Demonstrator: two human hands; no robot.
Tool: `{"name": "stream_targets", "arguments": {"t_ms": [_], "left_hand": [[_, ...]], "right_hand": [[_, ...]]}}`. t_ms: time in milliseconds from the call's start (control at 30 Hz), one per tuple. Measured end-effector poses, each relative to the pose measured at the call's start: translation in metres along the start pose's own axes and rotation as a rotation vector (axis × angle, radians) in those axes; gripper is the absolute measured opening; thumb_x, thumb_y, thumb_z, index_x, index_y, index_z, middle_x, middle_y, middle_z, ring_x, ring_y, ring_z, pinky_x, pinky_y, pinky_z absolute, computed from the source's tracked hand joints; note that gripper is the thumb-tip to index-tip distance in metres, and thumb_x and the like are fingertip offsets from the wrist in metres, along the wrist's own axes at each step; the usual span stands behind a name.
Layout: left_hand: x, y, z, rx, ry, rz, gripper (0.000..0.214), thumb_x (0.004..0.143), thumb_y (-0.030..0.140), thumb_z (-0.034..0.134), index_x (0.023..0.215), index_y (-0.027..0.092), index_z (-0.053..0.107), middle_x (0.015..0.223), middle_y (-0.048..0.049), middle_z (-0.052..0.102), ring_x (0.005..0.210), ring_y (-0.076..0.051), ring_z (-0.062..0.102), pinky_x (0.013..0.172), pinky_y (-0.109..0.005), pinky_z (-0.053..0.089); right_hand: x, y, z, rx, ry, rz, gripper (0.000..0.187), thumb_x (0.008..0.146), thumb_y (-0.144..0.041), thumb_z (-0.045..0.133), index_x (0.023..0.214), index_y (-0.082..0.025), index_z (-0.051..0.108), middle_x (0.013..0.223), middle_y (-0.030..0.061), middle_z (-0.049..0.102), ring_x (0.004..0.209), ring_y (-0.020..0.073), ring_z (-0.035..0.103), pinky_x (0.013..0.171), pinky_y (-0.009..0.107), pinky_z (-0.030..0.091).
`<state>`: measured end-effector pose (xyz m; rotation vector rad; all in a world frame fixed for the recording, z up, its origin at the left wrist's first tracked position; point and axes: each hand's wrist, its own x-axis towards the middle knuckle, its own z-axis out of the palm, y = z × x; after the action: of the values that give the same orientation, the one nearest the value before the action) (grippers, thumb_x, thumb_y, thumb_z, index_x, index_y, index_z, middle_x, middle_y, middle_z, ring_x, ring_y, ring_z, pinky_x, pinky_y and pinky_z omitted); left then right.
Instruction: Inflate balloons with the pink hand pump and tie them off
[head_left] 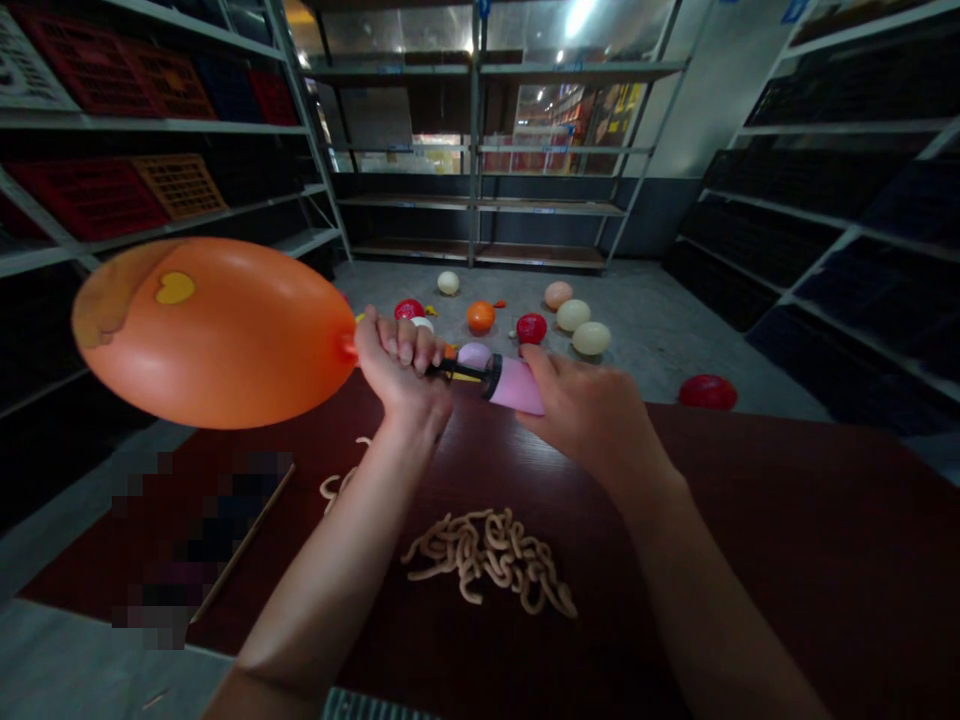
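Note:
A large orange balloon (225,340) with a yellow heart print swells out to the left, filled with air. My left hand (397,355) is closed round its neck, where it meets the black nozzle end of a hand pump. Wrapped round the pump's pink barrel (514,385) is my right hand (577,405). A black rod shows between the two hands. Below them, a heap of beige curled strands (487,555) lies on the dark red table (735,540). A few more strands (337,485) show beside my left forearm. My fingers hide the balloon's mouth.
Several inflated balloons lie on the floor beyond the table, among them an orange one (481,317) and a red one (707,392). Metal shelves (474,205) stand behind; crates (90,195) fill the left rack. A thin stick (244,540) lies at the table's left beside a blurred-out patch.

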<state>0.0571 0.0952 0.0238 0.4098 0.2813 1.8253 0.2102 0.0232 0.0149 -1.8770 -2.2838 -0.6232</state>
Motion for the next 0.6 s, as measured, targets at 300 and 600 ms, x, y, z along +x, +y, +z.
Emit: {"name": "stream_targets", "arguments": {"t_ms": [300, 600], "left_hand": [[-0.012, -0.004, 0.007, 0.067, -0.031, -0.082, 0.057, 0.099, 0.035, 0.047, 0.053, 0.019, 0.018, 0.039, 0.0075, 0.018, 0.029, -0.005, 0.018, 0.033, -0.022, 0.021], [0.012, 0.004, -0.001, -0.008, 0.066, -0.281, 0.05, 0.099, 0.022, 0.042, 0.056, 0.02, 0.016, 0.038, 0.0091, 0.018, 0.028, -0.004, 0.018, 0.033, -0.019, 0.02]], "right_hand": [[0.0, -0.009, 0.005, 0.046, 0.069, -0.058, 0.059, 0.091, -0.038, 0.055, 0.147, -0.027, 0.043, 0.097, 0.0075, 0.072, 0.075, 0.0226, 0.067, 0.06, 0.031, 0.035], [-0.01, -0.043, -0.021, -0.009, -0.046, 0.036, 0.047, 0.091, -0.026, 0.052, 0.138, -0.017, 0.05, 0.089, 0.0133, 0.07, 0.073, 0.0245, 0.065, 0.058, 0.031, 0.038]]}}
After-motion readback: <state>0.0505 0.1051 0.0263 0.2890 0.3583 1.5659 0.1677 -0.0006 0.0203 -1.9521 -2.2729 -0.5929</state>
